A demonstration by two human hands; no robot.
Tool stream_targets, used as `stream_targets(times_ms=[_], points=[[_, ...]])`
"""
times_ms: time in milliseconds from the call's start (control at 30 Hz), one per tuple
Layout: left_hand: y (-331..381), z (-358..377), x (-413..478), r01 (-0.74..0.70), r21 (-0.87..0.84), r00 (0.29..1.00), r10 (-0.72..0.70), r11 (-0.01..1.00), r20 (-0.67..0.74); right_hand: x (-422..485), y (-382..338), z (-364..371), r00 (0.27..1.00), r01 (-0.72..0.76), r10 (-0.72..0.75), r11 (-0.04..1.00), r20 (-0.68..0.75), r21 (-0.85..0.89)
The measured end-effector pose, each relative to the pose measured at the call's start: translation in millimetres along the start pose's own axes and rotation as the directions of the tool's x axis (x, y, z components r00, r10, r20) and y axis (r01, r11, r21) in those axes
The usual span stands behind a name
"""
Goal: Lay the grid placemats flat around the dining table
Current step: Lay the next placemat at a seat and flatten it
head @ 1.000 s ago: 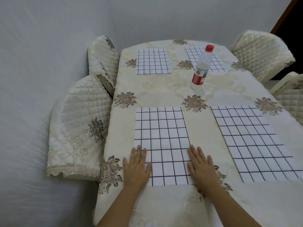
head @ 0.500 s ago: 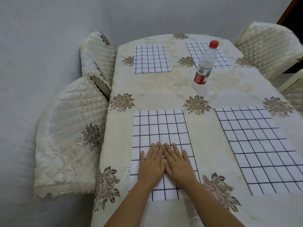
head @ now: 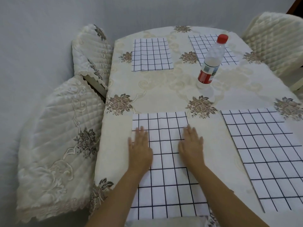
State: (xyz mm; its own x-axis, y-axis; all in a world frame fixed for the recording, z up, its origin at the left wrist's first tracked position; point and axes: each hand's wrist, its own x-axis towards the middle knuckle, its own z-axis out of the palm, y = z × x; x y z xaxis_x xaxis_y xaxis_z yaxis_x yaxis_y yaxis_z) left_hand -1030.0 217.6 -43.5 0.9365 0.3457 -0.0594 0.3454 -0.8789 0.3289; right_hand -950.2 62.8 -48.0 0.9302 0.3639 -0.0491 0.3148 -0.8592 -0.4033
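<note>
Hands flat, palms down, fingers extended, on the near-left grid placemat (head: 165,163). Left hand (head: 140,149) at the mat's left edge, thumb reaching onto the tablecloth (head: 164,89); right hand (head: 191,145) at the mat's right edge. Half a second earlier: both hands pressed side by side at the mat's centre, lower on the cloth. Now spread well apart and further up the mat, fingertips blurred. One second earlier: hands apart at the mat's lower corners.

Near-left placemat lying flat, near edge reaching the table's front rim. Second placemat (head: 265,161) flat to its right, separated by a strip of bare tablecloth, slightly skewed. Third placemat (head: 151,54) flat at the far left. Fourth placemat (head: 211,49) at the far right, partly hidden behind a clear plastic bottle (head: 211,60) with red cap and red label, standing upright near the table's centre.

Position of the three untouched mats and the bottle on the cloth: unchanged across the frames; apparent shift owing to head movement.

Quilted cream chair covers (head: 57,145) against the table's left side; another covered chair (head: 277,40) at the far right corner.
</note>
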Motion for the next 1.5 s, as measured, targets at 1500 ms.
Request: stream_targets(times_ms=[1500], points=[[-29, -9, 62, 0.139, -0.063, 0.984, -0.145, 0.988, -0.107, 71, 0, -11, 0.999, -0.037, 0.038, 0.999, 0.016, -0.035]])
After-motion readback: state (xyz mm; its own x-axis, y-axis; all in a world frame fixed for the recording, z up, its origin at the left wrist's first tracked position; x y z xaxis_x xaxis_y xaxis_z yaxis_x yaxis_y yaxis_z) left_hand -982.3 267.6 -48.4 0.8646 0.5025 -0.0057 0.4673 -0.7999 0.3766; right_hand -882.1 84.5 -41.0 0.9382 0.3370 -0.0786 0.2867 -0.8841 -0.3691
